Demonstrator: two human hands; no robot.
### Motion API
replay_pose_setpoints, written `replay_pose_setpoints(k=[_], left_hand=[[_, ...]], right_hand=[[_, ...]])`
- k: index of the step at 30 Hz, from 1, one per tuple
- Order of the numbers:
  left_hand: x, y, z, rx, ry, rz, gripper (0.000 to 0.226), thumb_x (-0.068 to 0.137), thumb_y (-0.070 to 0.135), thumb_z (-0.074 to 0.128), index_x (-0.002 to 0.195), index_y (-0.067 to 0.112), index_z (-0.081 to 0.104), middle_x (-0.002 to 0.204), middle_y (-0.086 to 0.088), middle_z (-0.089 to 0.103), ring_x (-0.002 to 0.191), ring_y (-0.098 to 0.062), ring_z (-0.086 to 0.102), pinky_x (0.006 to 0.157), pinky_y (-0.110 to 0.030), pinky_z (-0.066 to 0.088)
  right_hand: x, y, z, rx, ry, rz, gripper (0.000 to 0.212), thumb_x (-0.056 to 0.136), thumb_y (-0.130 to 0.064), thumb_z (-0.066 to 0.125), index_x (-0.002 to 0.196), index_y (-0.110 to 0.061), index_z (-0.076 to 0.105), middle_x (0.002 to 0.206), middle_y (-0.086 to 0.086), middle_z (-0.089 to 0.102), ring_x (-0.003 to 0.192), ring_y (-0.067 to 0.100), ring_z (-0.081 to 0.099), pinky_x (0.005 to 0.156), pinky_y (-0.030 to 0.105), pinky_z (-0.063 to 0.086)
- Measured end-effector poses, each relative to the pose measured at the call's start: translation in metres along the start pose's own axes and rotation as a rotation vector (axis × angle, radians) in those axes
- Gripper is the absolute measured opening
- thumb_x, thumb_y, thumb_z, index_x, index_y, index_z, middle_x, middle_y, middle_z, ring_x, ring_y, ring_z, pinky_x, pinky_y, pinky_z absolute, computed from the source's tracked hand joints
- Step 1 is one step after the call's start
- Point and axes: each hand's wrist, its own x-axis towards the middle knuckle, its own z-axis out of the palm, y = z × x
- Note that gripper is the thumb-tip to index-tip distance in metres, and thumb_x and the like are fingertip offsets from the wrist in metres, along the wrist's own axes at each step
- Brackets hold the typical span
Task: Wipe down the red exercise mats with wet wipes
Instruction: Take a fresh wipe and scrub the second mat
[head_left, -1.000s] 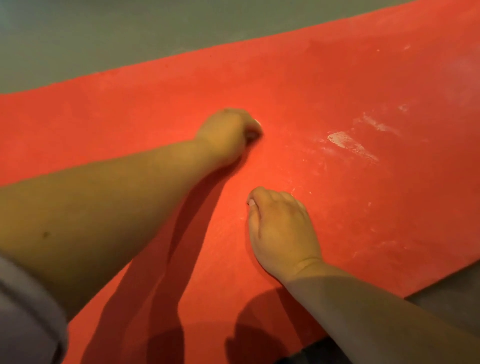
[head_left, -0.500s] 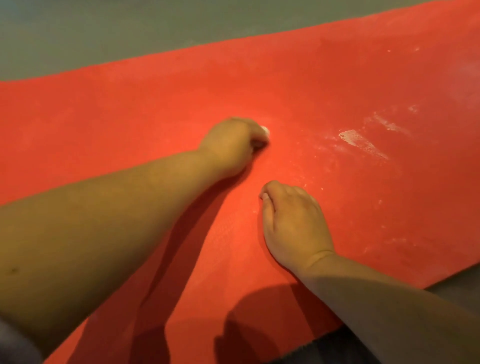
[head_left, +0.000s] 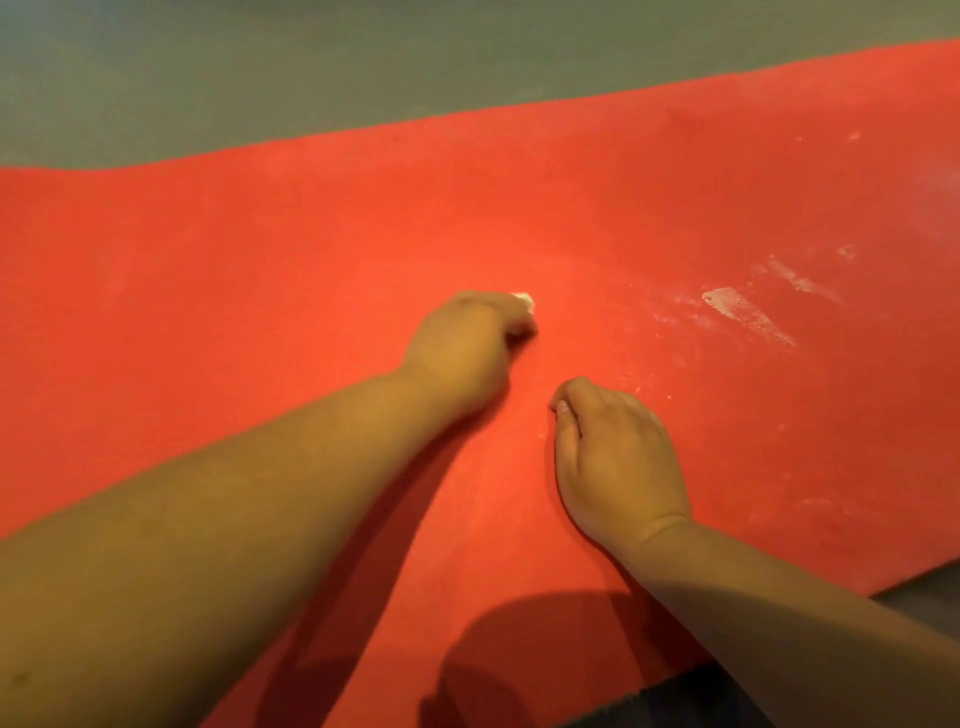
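Observation:
A red exercise mat (head_left: 260, 270) fills most of the head view. My left hand (head_left: 467, 348) lies on its middle with fingers curled round a small white wet wipe (head_left: 523, 300); only a corner of the wipe peeks out past the knuckles. My right hand (head_left: 618, 457) rests on the mat just right of and nearer than the left, fingers curled under, with nothing seen in it. White smears (head_left: 743, 312) mark the mat to the right of both hands.
Grey-green floor (head_left: 363, 67) runs beyond the mat's far edge. The mat's near edge (head_left: 779, 629) cuts across the lower right, with dark floor (head_left: 924, 597) past it. My arms' shadows fall on the near part of the mat.
The view has tilted so more floor shows beyond the mat. Both hands stay close together on the mat, and the wipe's white corner now shows at the left hand's knuckles.

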Motion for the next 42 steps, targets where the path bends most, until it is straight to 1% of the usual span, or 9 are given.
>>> replay_pose_setpoints(k=[4,7,12,17,23,29,34,38,42], left_hand=[[-0.033,0.005,-0.009,-0.101,-0.1,0.091,0.049,0.094,0.027,0.03,0.141,0.028,0.044,0.159,0.003,0.017,0.137,-0.017,0.038,0.102,-0.027,0.036],[-0.043,-0.027,-0.032,0.063,-0.14,0.087,0.055,0.094,0.021,0.038,0.148,0.03,0.031,0.161,-0.004,0.008,0.138,-0.027,0.033,0.109,-0.045,0.029],[-0.063,-0.119,-0.069,0.423,-0.071,-0.463,0.056,0.097,0.046,0.037,0.149,0.032,0.024,0.16,-0.006,0.009,0.147,-0.027,0.011,0.114,-0.057,0.008],[-0.086,-0.152,-0.075,0.299,0.122,-0.625,0.052,0.094,0.039,0.043,0.143,0.022,0.041,0.155,-0.011,0.027,0.143,-0.027,0.024,0.117,-0.047,0.013],[-0.082,-0.159,-0.085,0.245,0.185,-0.603,0.055,0.086,0.038,0.036,0.137,0.022,0.049,0.151,-0.008,0.037,0.138,-0.028,0.033,0.115,-0.045,0.022],[-0.076,-0.168,-0.079,0.276,0.166,-0.577,0.051,0.093,0.032,0.038,0.144,0.025,0.039,0.156,-0.005,0.026,0.145,-0.021,0.02,0.118,-0.045,0.01],[-0.069,-0.175,-0.079,0.327,0.114,-0.598,0.056,0.093,0.039,0.032,0.148,0.031,0.028,0.159,-0.002,0.016,0.147,-0.018,0.012,0.118,-0.043,0.006],[-0.06,-0.188,-0.078,0.391,0.064,-0.61,0.061,0.092,0.048,0.024,0.151,0.034,0.017,0.161,0.002,0.009,0.147,-0.019,0.007,0.117,-0.046,0.006],[-0.046,-0.202,-0.081,0.404,0.053,-0.627,0.062,0.091,0.052,0.02,0.151,0.036,0.014,0.161,0.004,0.007,0.148,-0.019,0.006,0.117,-0.048,0.005]], right_hand=[[0.001,0.002,0.001,0.008,-0.019,0.01,0.01,0.092,-0.02,0.047,0.087,-0.016,0.054,0.079,0.006,0.061,0.078,0.034,0.056,0.071,0.041,0.041],[0.001,0.0,0.0,0.091,0.02,0.077,0.017,0.09,-0.024,0.051,0.105,-0.018,0.056,0.098,0.006,0.059,0.094,0.03,0.055,0.083,0.041,0.043],[0.058,-0.009,0.005,0.21,0.034,0.08,0.048,0.091,-0.033,0.055,0.136,-0.021,0.045,0.139,0.008,0.043,0.131,0.025,0.036,0.109,0.033,0.028],[0.115,-0.045,0.027,0.032,-0.068,0.086,0.029,0.092,-0.032,0.055,0.094,-0.004,0.064,0.1,0.018,0.06,0.095,0.032,0.054,0.077,0.033,0.032],[0.104,-0.101,0.044,-0.027,-0.166,-0.434,0.026,0.091,-0.033,0.053,0.084,-0.009,0.061,0.09,0.014,0.06,0.087,0.033,0.055,0.07,0.036,0.035],[0.19,-0.038,0.011,-0.363,-0.09,0.141,0.03,0.093,-0.02,0.05,0.098,0.004,0.068,0.105,0.028,0.064,0.1,0.04,0.06,0.082,0.04,0.047],[0.149,-0.126,0.07,-0.123,-0.053,-0.284,0.032,0.092,-0.021,0.044,0.092,-0.002,0.069,0.097,0.019,0.065,0.099,0.033,0.054,0.092,0.039,0.04],[0.157,-0.115,0.072,-0.045,-0.11,-0.54,0.028,0.094,-0.024,0.049,0.102,-0.008,0.07,0.103,0.012,0.058,0.1,0.029,0.052,0.09,0.035,0.039],[0.224,-0.06,0.056,-0.185,0.039,0.026,0.029,0.093,-0.018,0.048,0.106,-0.002,0.068,0.108,0.022,0.061,0.106,0.035,0.054,0.092,0.035,0.039]])
